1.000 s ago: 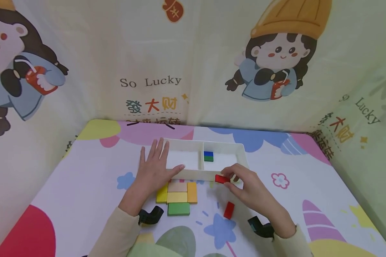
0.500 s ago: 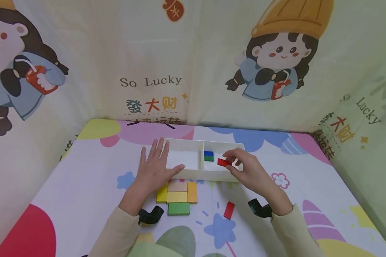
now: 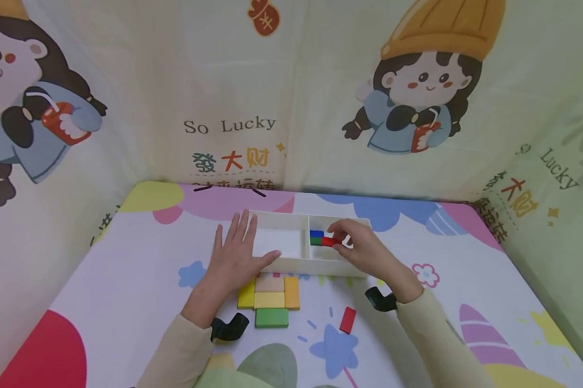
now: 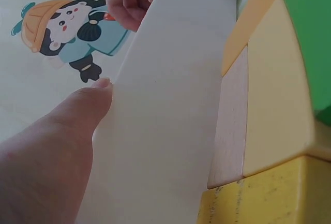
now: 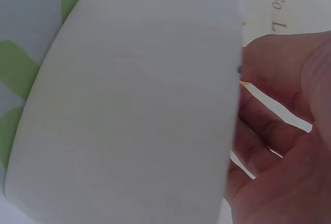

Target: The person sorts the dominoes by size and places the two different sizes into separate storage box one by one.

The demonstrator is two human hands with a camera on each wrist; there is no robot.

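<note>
A white two-compartment box (image 3: 320, 267) lies across the middle of the table. My left hand (image 3: 233, 258) rests with straight, spread fingers over the box's left end, its thumb at the front rim in the left wrist view. Inside the right compartment, my right hand (image 3: 366, 249) pinches a red block (image 3: 328, 242) between thumb and fingers. That block's left end meets a green block (image 3: 316, 241), which lies against a blue block (image 3: 317, 234) beside the divider. The box wall (image 5: 134, 100) hides the right fingertips and the block in the right wrist view.
Another red block (image 3: 348, 320) lies on the patterned table in front of the box. Nearer the left hand are a yellow block (image 3: 245, 295), a pinkish block (image 3: 270, 284), a pale yellow block (image 3: 269, 299), an orange block (image 3: 292, 293) and a larger green block (image 3: 271, 318).
My right hand has carried the red block from the box's front edge into the right compartment, then left to the green block. My left hand has stayed in place.
</note>
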